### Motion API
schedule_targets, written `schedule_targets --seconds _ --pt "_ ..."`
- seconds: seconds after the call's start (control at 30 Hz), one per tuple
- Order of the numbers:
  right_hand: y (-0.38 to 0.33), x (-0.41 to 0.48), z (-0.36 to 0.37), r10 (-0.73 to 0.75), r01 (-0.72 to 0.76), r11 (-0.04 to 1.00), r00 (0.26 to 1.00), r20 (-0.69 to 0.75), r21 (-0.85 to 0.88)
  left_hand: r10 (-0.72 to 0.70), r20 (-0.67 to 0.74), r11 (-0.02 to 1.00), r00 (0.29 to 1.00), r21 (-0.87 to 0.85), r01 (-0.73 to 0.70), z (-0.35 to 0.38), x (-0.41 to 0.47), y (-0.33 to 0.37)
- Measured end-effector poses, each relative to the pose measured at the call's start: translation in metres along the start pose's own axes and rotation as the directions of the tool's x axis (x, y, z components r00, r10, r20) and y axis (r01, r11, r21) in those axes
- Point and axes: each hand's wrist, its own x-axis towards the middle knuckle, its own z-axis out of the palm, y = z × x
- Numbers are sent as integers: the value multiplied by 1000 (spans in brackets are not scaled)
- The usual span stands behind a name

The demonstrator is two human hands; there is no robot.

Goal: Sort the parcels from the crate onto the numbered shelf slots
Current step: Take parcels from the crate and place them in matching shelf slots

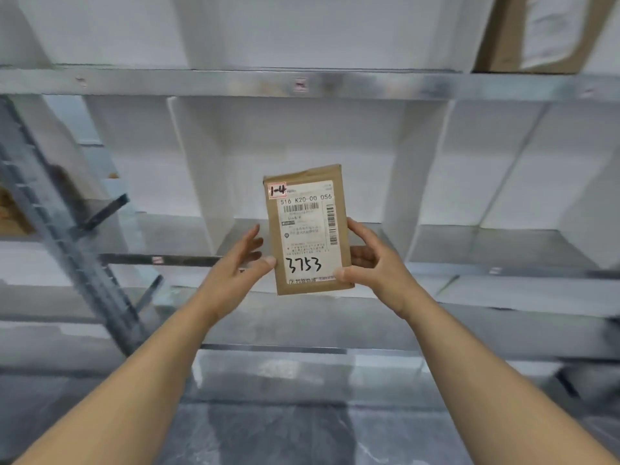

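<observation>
Two hands hold one brown parcel [307,229] upright in mid-air, just in front of the shelf's middle slot [295,146]. Its long axis is vertical and its printed face is towards the camera. The right hand [375,263] clamps the lower right edge, thumb on the front and fingers wrapped behind. The left hand [235,266] pinches the lower left edge more lightly: thumb tip on the front, forefinger standing clear, the other fingers reaching behind, where their contact is hidden. A red-edged sticker [277,190] at the top left corner reads 1-4, and 3753 is handwritten lower down. The slot lies straight beyond the parcel, between two white dividers [191,169], so the coming move looks like a plain push forward, and neither hand is clearly nearer. Whether this is slot 1-4 I cannot tell, because the small tags [299,84] on the metal beam [436,87] are too blurred to read. A cardboard box [503,35] is cut off at the upper right.
</observation>
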Motion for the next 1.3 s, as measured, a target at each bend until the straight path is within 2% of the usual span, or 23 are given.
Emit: schedule_targets --seconds 0.23,0.43,0.6,0.77,0.97,1.13,1.3 --pt "-1 -59 -62 13 -29 999 946 -323 -45 155 201 976 967 120 -182 72 36 26" --pt "-11 -109 -87 33 -59 998 861 -507 -37 269 385 936 883 112 -334 120 52 44" --pt "-9 -155 -105 44 -114 991 768 -640 -69 352 510 872 785 125 -472 164 54 63" --pt "0 -194 -134 78 -175 983 685 -724 -59 400 605 770 689 187 -610 222 48 85" --pt "12 -231 -201 59 -163 985 632 -773 -59 414 675 682 611 214 -699 300 51 123" --pt "11 -261 -280 41 -161 984 605 -795 -72 436 698 619 568 225 -752 373 58 173" --pt "-1 -286 -364 -6 -138 984 614 -789 -115 488 702 538 519 226 -812 446 63 227"
